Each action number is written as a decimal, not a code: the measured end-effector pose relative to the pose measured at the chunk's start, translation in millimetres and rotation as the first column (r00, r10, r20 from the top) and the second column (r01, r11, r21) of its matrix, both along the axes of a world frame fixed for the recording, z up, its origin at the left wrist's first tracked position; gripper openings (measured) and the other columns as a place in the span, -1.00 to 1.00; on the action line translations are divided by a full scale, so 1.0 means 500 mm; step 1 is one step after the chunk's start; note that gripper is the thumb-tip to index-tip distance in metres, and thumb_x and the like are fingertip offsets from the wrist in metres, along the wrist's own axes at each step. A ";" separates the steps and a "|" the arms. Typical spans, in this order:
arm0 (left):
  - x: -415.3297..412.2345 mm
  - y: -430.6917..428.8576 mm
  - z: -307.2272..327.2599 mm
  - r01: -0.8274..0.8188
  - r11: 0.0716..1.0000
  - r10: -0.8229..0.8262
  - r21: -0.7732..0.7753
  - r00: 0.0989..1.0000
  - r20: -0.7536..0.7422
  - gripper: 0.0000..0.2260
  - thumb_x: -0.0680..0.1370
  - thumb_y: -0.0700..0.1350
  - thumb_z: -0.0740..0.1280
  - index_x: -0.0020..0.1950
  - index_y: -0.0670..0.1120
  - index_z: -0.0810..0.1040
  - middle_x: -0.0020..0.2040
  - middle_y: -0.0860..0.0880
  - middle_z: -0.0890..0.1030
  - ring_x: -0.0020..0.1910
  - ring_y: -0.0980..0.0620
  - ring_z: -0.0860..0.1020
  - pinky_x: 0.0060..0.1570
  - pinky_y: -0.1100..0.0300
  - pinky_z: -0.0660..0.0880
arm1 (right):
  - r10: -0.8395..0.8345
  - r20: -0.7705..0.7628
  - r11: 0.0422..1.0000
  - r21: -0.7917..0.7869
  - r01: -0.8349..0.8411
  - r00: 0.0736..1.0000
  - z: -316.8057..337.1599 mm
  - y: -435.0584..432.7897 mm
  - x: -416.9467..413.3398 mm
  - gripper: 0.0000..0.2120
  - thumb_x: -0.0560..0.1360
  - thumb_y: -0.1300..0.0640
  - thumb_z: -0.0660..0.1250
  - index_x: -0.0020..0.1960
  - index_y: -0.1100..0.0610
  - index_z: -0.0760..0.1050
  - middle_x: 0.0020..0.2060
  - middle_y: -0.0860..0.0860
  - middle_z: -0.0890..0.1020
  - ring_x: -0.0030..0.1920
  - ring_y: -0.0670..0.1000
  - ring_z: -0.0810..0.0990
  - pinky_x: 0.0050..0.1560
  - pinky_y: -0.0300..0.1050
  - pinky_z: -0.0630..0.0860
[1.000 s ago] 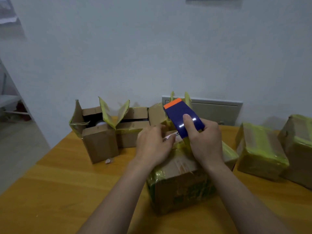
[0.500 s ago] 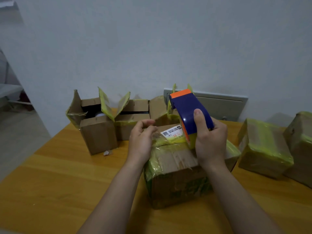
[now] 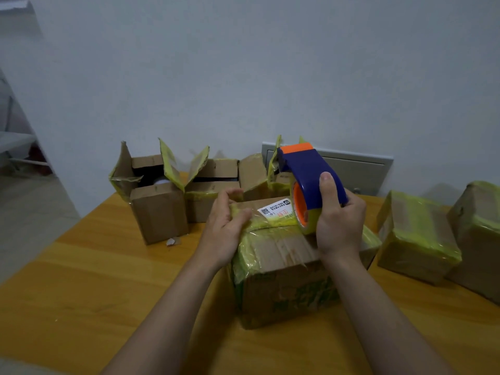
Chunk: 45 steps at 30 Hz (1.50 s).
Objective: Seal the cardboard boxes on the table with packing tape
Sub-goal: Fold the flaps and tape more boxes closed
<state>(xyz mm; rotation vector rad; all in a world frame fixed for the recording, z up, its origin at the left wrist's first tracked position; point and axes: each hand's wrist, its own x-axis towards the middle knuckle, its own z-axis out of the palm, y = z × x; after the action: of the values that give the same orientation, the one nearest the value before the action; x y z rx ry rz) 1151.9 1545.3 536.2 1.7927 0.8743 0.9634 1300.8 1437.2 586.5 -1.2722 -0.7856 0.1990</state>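
Observation:
A cardboard box (image 3: pixel 281 269) with yellowish tape and a white label stands on the table right in front of me. My right hand (image 3: pixel 338 220) grips a blue and orange tape dispenser (image 3: pixel 305 180) raised above the box's top right. A strip of yellow tape (image 3: pixel 273 221) runs from the dispenser's roll across the box top to my left hand (image 3: pixel 224 226), which pinches the tape's free end at the box's left top edge.
Open boxes with raised flaps (image 3: pixel 154 196) stand at the back left, against the wall. Two taped boxes (image 3: pixel 416 236) sit to the right. A scrap of cardboard (image 3: pixel 173 241) lies on the wooden table (image 3: pixel 81 288). A grey panel (image 3: pixel 359 169) is on the wall behind.
My right hand has lifted and tilted the dispenser up and to the right, drawing tape out. My left hand moved left from the box top to its left edge, holding the tape end.

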 end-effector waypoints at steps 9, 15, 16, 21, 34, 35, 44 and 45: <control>0.038 -0.071 0.001 -0.096 0.970 0.143 -0.221 0.967 0.208 -0.52 0.38 0.37 0.34 0.30 0.39 0.48 0.50 0.18 0.26 0.52 -0.04 0.29 0.42 -0.22 0.40 | -0.029 -0.036 1.000 0.006 0.030 0.999 0.003 -0.001 0.000 -0.75 0.58 -0.15 0.24 -0.07 0.00 0.56 -0.29 -0.17 0.68 -0.25 -0.16 0.64 -0.33 -0.33 0.52; 0.000 -0.087 -0.055 -0.013 0.999 0.005 0.032 0.976 0.218 -0.22 0.31 0.60 0.25 0.48 0.35 0.33 0.61 0.21 0.10 0.60 0.10 0.14 0.46 -0.25 0.33 | -0.027 -0.079 0.999 0.028 0.029 0.997 0.001 -0.001 -0.001 -0.67 0.51 -0.22 0.24 -0.01 0.02 0.57 -0.27 -0.14 0.69 -0.24 -0.16 0.65 -0.33 -0.35 0.52; -0.007 -0.085 -0.064 0.017 0.996 -0.032 0.084 0.984 0.175 -0.11 0.27 0.64 0.25 0.53 0.32 0.26 0.63 0.22 0.03 0.61 0.11 0.12 0.47 -0.23 0.32 | -0.028 -0.086 0.999 0.032 0.031 0.996 0.001 -0.001 0.000 -0.64 0.49 -0.24 0.24 0.01 0.03 0.57 -0.27 -0.14 0.69 -0.24 -0.15 0.65 -0.33 -0.35 0.52; -0.016 -0.061 -0.082 0.126 0.970 -0.159 0.208 0.975 0.153 0.16 0.17 0.64 0.36 0.63 0.12 0.15 0.64 0.00 0.04 0.63 0.04 0.11 0.47 -0.19 0.34 | -0.037 -0.083 0.998 0.039 0.040 0.996 -0.004 0.003 0.003 -0.58 0.48 -0.26 0.23 0.03 0.07 0.59 -0.25 -0.11 0.69 -0.23 -0.14 0.65 -0.32 -0.33 0.52; -0.058 -0.027 -0.058 0.221 0.937 -0.198 0.270 0.974 -0.111 0.00 0.12 0.54 0.50 0.47 0.25 0.31 0.45 0.05 0.16 0.48 0.00 0.30 0.39 -0.16 0.46 | -0.052 -0.095 0.998 0.031 0.055 0.994 -0.003 0.002 0.002 -0.63 0.48 -0.26 0.22 -0.05 0.02 0.58 -0.29 -0.15 0.69 -0.26 -0.17 0.63 -0.31 -0.34 0.51; -0.057 -0.032 -0.057 0.222 0.940 -0.200 0.259 0.974 -0.110 -0.02 0.12 0.53 0.51 0.47 0.25 0.32 0.46 0.06 0.16 0.49 0.00 0.30 0.40 -0.17 0.45 | -0.050 -0.095 0.998 0.033 0.053 0.994 -0.004 0.002 0.002 -0.62 0.48 -0.26 0.22 -0.04 0.03 0.58 -0.29 -0.15 0.69 -0.25 -0.17 0.63 -0.32 -0.35 0.51; -0.030 0.012 0.011 0.185 0.945 -0.131 -0.269 0.970 0.205 -0.50 0.50 0.36 0.36 0.30 0.09 0.54 0.24 0.00 0.55 0.40 0.06 0.50 0.07 0.25 0.53 | -0.031 -0.109 0.998 0.049 0.036 0.994 -0.003 -0.002 0.003 -0.58 0.46 -0.26 0.23 0.06 0.05 0.59 -0.24 -0.12 0.70 -0.20 -0.16 0.65 -0.32 -0.35 0.52; -0.010 0.014 0.014 0.130 0.943 -0.057 -0.307 0.970 0.235 -0.59 0.57 0.30 0.29 0.27 0.06 0.56 0.20 0.01 0.61 0.33 0.02 0.56 0.04 0.20 0.52 | -0.031 -0.111 0.998 0.048 0.037 0.993 -0.003 -0.002 0.003 -0.58 0.46 -0.26 0.23 0.05 0.05 0.58 -0.24 -0.13 0.70 -0.20 -0.15 0.65 -0.32 -0.35 0.52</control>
<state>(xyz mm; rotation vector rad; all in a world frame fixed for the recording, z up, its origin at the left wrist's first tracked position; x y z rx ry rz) 1146.8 1552.1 543.4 1.4056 0.7477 0.8841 1302.6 1436.4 584.8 -1.2166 -0.6695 0.2193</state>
